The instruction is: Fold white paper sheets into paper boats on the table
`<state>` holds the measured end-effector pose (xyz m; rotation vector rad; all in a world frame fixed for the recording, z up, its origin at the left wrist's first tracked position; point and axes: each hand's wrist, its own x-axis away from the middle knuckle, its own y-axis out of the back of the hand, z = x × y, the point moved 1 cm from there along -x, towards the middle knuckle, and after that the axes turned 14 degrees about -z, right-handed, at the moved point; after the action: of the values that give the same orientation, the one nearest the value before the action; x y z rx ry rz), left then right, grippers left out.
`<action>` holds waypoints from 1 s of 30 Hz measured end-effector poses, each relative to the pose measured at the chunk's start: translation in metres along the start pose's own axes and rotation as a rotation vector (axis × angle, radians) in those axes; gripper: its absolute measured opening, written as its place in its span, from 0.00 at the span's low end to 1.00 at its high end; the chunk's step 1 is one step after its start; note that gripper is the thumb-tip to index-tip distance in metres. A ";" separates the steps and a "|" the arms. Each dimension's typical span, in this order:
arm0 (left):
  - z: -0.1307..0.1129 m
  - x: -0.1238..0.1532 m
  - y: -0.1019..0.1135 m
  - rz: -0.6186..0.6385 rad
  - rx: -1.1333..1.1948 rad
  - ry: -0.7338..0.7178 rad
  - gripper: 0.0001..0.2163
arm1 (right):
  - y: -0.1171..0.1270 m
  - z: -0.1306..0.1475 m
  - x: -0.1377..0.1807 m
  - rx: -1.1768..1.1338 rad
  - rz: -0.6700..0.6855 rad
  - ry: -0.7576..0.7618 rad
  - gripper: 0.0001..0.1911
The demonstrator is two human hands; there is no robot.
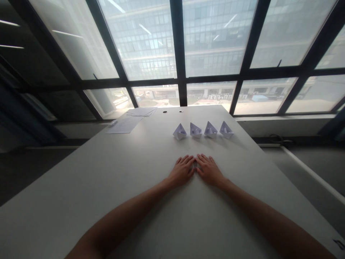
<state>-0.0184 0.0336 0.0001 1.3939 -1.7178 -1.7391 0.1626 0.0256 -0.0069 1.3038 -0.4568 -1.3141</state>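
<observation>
Left hand (182, 170) and right hand (209, 170): undersides hidden against counter (151, 154). Arms (124, 212): cut by lower edge. Counter, nearer than hands: end cut off. Dark mark (338, 244), right of and nearer than hands: illegible. Whitish item (113, 123), beyond hands, leftward: blurred, unidentifiable. Building (215, 43), beyond hands: hazy.

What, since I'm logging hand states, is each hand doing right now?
Bare left hand: open, palm down on the flat white tabletop, nothing visibly held.
Bare right hand: open, palm down there too, nothing visibly held.
</observation>
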 end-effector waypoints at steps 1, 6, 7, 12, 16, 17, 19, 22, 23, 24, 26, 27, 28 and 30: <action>0.000 0.000 0.000 0.003 0.000 0.003 0.24 | 0.000 0.000 0.000 0.002 -0.002 0.000 0.28; 0.001 -0.002 0.002 -0.031 0.031 -0.020 0.23 | 0.001 0.000 -0.001 0.010 0.004 -0.002 0.27; 0.003 -0.004 0.003 -0.050 0.054 -0.029 0.22 | 0.002 0.001 -0.001 0.010 0.006 -0.001 0.27; 0.029 -0.015 0.005 -0.167 0.250 0.088 0.15 | 0.004 0.001 0.000 0.014 0.003 -0.002 0.26; 0.064 -0.031 0.003 -0.310 0.304 0.380 0.15 | 0.005 0.001 -0.001 0.015 0.011 -0.005 0.26; 0.073 -0.037 0.002 -0.354 0.290 0.469 0.15 | 0.005 0.001 -0.001 0.013 0.013 -0.006 0.26; 0.089 -0.050 -0.001 -0.376 0.275 0.530 0.20 | 0.005 0.001 -0.001 0.006 0.019 -0.012 0.26; 0.105 -0.074 -0.005 -0.422 0.225 0.563 0.28 | 0.006 0.000 -0.001 -0.006 0.023 -0.020 0.26; 0.109 -0.082 -0.005 -0.485 0.170 0.564 0.29 | 0.006 0.000 -0.001 -0.010 0.022 -0.022 0.26; 0.112 -0.090 -0.005 -0.557 0.118 0.566 0.29 | 0.005 0.000 -0.001 -0.014 0.020 -0.023 0.26; 0.118 -0.104 -0.004 -0.627 0.087 0.551 0.25 | 0.005 -0.001 -0.001 -0.026 0.014 -0.025 0.26; 0.120 -0.110 -0.003 -0.625 0.102 0.527 0.19 | 0.005 -0.001 -0.001 -0.035 0.009 -0.026 0.26; 0.121 -0.114 -0.002 -0.615 0.116 0.507 0.13 | 0.005 -0.002 -0.001 -0.046 0.002 -0.027 0.25; 0.120 -0.115 0.000 -0.598 0.139 0.470 0.06 | 0.004 -0.003 -0.001 -0.084 -0.019 -0.033 0.25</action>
<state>-0.0594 0.1928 0.0220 2.3325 -1.2549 -1.3758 0.1661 0.0262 -0.0043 1.2209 -0.4088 -1.3588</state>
